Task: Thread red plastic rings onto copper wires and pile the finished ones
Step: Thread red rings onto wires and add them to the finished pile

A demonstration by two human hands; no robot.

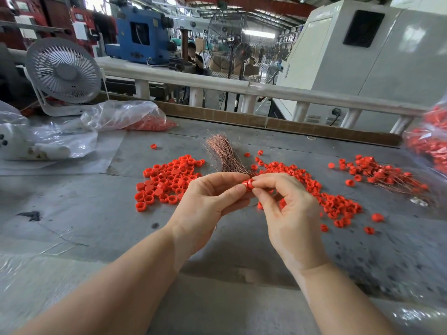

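Fingertips of both hands meet on one red ring (248,184), held above the table (101,213) midway between the loose heaps. Left hand (208,204) pinches it from the left, right hand (287,209) from the right, equally near. Whether a wire is already through it cannot be told. Copper wire bundle (223,153) lies just beyond, running away from the hands; finished pile (387,174) sits well to the right.

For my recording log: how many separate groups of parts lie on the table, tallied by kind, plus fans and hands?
Loose red ring heaps: 2, left and right
Finished ring-and-wire pile: 1
Copper wire bundle: 1
Bags of red parts: 2, left and right
Fans: 2, desk and pedestal
Hands: 2, left and right
Total: 10
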